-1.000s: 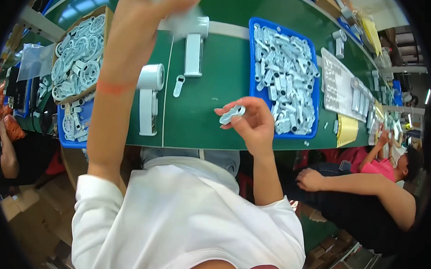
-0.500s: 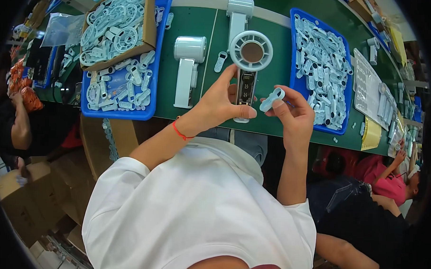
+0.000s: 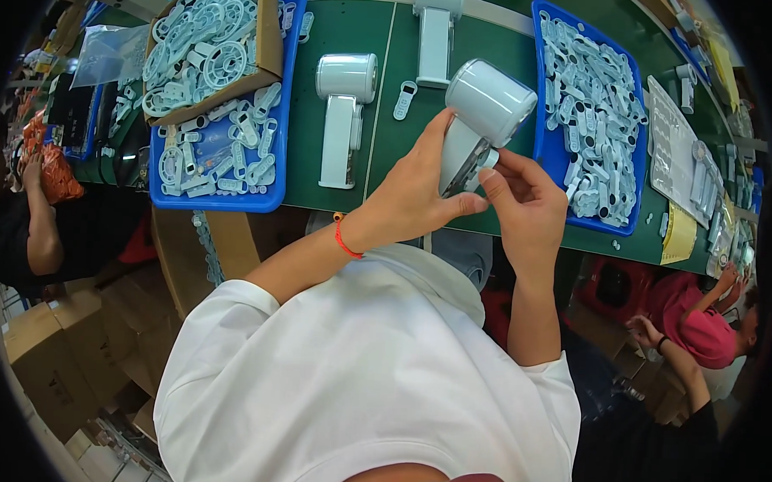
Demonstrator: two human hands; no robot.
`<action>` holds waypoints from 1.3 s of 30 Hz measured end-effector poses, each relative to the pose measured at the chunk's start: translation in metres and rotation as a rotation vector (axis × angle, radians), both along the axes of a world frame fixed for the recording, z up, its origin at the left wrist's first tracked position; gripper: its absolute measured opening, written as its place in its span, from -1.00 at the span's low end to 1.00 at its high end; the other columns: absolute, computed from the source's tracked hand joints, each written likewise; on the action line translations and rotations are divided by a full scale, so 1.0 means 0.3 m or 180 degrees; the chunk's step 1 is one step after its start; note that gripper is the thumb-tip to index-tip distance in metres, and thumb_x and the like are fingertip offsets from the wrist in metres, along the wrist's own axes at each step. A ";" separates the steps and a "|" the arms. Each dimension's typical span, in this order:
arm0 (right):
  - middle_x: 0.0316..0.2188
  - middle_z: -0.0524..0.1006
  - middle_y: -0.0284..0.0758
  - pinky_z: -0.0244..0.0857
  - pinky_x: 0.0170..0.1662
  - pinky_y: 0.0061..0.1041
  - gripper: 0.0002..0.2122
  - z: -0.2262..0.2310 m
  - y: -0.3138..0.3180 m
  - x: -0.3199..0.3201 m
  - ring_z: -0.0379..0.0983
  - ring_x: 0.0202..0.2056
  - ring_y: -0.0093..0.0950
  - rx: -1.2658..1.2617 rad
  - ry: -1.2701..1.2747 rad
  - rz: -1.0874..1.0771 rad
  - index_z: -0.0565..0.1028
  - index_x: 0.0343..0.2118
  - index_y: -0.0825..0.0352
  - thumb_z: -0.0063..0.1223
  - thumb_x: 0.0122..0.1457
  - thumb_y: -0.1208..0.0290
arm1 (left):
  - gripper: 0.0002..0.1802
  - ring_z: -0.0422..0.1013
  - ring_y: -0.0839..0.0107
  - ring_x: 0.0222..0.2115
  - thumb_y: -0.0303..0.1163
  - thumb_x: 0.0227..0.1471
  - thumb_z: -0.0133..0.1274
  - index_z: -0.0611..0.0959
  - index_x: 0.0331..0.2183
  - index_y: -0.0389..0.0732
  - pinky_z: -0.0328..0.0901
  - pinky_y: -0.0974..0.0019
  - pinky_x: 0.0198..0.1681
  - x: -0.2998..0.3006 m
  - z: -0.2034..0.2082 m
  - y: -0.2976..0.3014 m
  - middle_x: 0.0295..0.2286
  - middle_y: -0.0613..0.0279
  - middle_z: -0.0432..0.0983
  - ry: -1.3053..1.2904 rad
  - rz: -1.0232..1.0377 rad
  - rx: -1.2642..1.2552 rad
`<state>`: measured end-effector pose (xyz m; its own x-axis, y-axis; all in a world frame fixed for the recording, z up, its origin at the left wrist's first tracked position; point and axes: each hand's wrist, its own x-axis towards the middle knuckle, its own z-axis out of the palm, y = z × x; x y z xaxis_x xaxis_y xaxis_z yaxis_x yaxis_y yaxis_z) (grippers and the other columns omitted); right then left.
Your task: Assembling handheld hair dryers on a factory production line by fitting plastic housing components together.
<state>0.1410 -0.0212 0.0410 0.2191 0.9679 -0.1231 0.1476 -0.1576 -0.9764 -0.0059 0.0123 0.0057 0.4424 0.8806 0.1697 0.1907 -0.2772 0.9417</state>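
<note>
Over the counter (image 3: pixel 338 27), the left hand (image 3: pixel 405 191) is gripping a white device (image 3: pixel 490 100); the right hand (image 3: pixel 528 205) is pinching a part (image 3: pixel 489 158).

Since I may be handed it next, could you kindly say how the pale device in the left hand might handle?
The device would probably stay stiff, as its casing looks like hard plastic. Its glossy, rounded head could feel slippery. It may be top-heavy, since that drum is broader than the handle.
</note>
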 end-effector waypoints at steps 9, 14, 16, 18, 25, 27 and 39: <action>-0.51 0.50 -0.30 0.34 -0.43 -0.66 -0.80 0.002 0.005 0.027 0.43 -0.50 -0.59 -0.0170 0.0371 -0.0044 0.44 -0.34 0.52 0.15 -0.04 0.57 | -0.14 0.33 -0.07 -0.20 -0.35 -0.25 0.18 0.11 0.03 -0.42 0.29 0.15 -0.18 0.032 -0.012 -0.011 -0.12 -0.23 0.24 0.0093 0.0234 0.0331; -0.53 0.50 -0.32 0.33 -0.41 -0.67 -0.78 0.017 0.028 0.046 0.43 -0.51 -0.59 -0.0734 0.0175 0.0141 0.43 -0.36 0.47 0.18 -0.06 0.51 | -0.21 0.38 -0.05 -0.28 -0.37 -0.24 0.14 0.15 0.00 -0.43 0.30 0.15 -0.23 0.022 -0.009 -0.008 -0.20 -0.21 0.32 0.0209 0.0194 0.0181; -0.36 0.49 -0.27 0.33 -0.26 -0.60 -0.53 -0.029 0.040 0.084 0.44 -0.32 -0.54 -0.0867 0.0522 0.0656 0.36 -0.18 0.46 0.28 -0.12 0.34 | -0.24 0.40 -0.03 -0.31 -0.36 -0.23 0.13 0.16 -0.01 -0.43 0.31 0.17 -0.24 0.017 0.002 -0.005 -0.23 -0.20 0.35 0.0205 0.0105 0.0058; -0.24 0.44 -0.24 0.30 -0.18 -0.55 -0.38 -0.042 0.032 0.080 0.39 -0.21 -0.51 -0.0443 0.0936 0.0625 0.28 -0.09 0.45 0.31 -0.17 0.24 | -0.28 0.41 0.03 -0.33 -0.35 -0.20 0.11 0.18 -0.03 -0.42 0.31 0.21 -0.25 0.016 0.022 -0.002 -0.27 -0.18 0.38 -0.0154 -0.0298 -0.0476; 0.00 0.30 -0.17 0.23 0.00 -0.41 -0.07 -0.094 0.036 0.077 0.29 -0.01 -0.39 -0.0098 0.1764 0.0610 0.13 0.07 0.43 0.37 -0.33 0.01 | -0.31 0.42 0.07 -0.34 -0.33 -0.19 0.11 0.21 -0.06 -0.41 0.30 0.23 -0.25 0.025 0.016 -0.007 -0.31 -0.15 0.41 -0.0260 -0.0438 -0.0383; 0.00 0.31 -0.16 0.23 0.00 -0.40 -0.07 -0.098 0.035 0.079 0.29 -0.02 -0.38 -0.0065 0.1703 0.0619 0.13 0.07 0.43 0.37 -0.33 0.01 | -0.31 0.39 0.27 -0.29 -0.32 -0.18 0.11 0.22 -0.02 -0.36 0.27 0.32 -0.20 0.021 0.027 -0.011 -0.25 -0.05 0.40 -0.0269 -0.0488 -0.0524; 0.03 0.27 -0.13 0.17 0.06 -0.38 -0.04 -0.100 0.024 0.039 0.26 0.02 -0.34 0.0077 0.1881 0.0590 0.09 0.09 0.46 0.37 -0.33 0.02 | -0.24 0.43 0.35 -0.48 -0.23 -0.13 0.05 0.14 0.02 -0.43 0.33 0.35 -0.40 0.026 0.003 -0.002 -0.38 0.01 0.44 -0.0663 -0.0539 -0.1541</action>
